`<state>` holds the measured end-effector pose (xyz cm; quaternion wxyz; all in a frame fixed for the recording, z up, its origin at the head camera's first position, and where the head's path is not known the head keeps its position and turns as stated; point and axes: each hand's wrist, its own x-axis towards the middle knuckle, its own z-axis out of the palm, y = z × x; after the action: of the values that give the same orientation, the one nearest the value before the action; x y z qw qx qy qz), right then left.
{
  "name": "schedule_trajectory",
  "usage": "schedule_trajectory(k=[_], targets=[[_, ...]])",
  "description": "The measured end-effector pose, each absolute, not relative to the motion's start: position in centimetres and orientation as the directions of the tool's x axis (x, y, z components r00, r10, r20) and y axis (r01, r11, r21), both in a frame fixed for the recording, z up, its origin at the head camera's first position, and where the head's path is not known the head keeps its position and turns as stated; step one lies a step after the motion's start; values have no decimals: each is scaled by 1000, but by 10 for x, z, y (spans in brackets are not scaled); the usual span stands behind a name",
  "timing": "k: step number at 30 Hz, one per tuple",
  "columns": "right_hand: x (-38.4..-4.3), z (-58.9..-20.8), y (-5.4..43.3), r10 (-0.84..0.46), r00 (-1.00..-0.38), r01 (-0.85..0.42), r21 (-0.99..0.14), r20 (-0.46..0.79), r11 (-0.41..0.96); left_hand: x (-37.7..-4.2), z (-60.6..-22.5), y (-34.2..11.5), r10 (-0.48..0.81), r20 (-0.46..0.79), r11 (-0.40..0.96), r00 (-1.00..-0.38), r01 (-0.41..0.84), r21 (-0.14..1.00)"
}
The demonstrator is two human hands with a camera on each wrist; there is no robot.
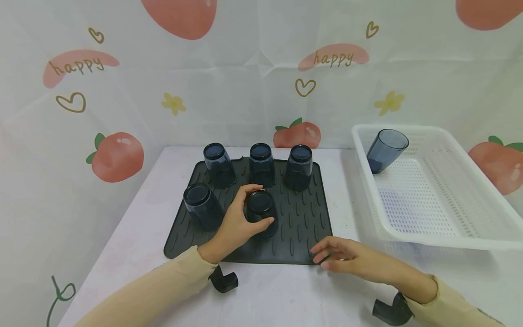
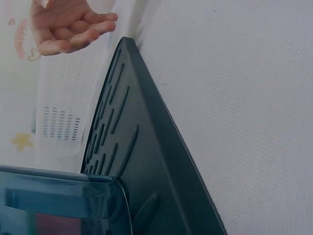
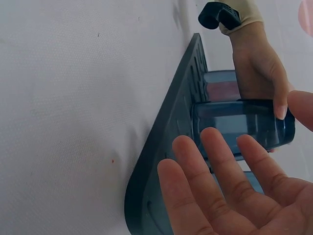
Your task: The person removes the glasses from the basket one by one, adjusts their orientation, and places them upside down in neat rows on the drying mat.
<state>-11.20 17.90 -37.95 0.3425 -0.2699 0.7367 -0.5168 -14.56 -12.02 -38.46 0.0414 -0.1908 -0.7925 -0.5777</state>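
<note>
My left hand [image 1: 237, 222] grips a dark blue drinking glass [image 1: 261, 205], thumb on its near side and fingers behind. The glass stands upside down on a black ribbed drying mat [image 1: 302, 227], at the front middle. Left of it is another inverted glass [image 1: 203, 206]. Along the mat's back are three more: a left one [image 1: 219, 165], a middle one [image 1: 262, 164] and a right one [image 1: 299, 168]. My right hand [image 1: 347, 258] hovers at the mat's front right corner, holding nothing; its fingers look relaxed in the right wrist view.
A white plastic basket [image 1: 408, 240] stands on the right of the white tabletop [image 1: 282, 295]. One blue glass [image 1: 386, 152] leans in its back left corner, mouth up. Behind the table hangs a patterned white cloth [image 1: 233, 77].
</note>
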Motion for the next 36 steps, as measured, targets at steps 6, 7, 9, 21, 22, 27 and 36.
schedule_trajectory(k=[6, 7, 9, 21, 22, 27, 36], targets=[[-112, -379, 179, -752, -618, -35, -947, -230, 319, -146, -384, -119, 264, 276, 236, -924, 340, 910], [-112, -379, 179, -752, -617, -35, -947, -231, 319, -146, -384, -119, 264, 276, 236, -924, 340, 910], [-113, -380, 178, -750, -617, -30, -946, -237, 324, -146, -384, -119, 262, 278, 241, -924, 341, 908], [-112, -380, 179, -748, -616, -27, -943, -246, 332, -147, -384, -119, 260, 294, 265, -920, 361, 894], [-112, -380, 179, -748, -617, -29, -943, -244, 331, -147, -384, -119, 260, 295, 264, -919, 362, 894], [-111, -380, 180, -750, -615, -25, -945, -243, 327, -147, -384, -119, 263, 303, 257, -916, 369, 893], [-111, -382, 181, -751, -616, -32, -946, -236, 324, -148, -384, -119, 259, 319, 259, -912, 384, 887]])
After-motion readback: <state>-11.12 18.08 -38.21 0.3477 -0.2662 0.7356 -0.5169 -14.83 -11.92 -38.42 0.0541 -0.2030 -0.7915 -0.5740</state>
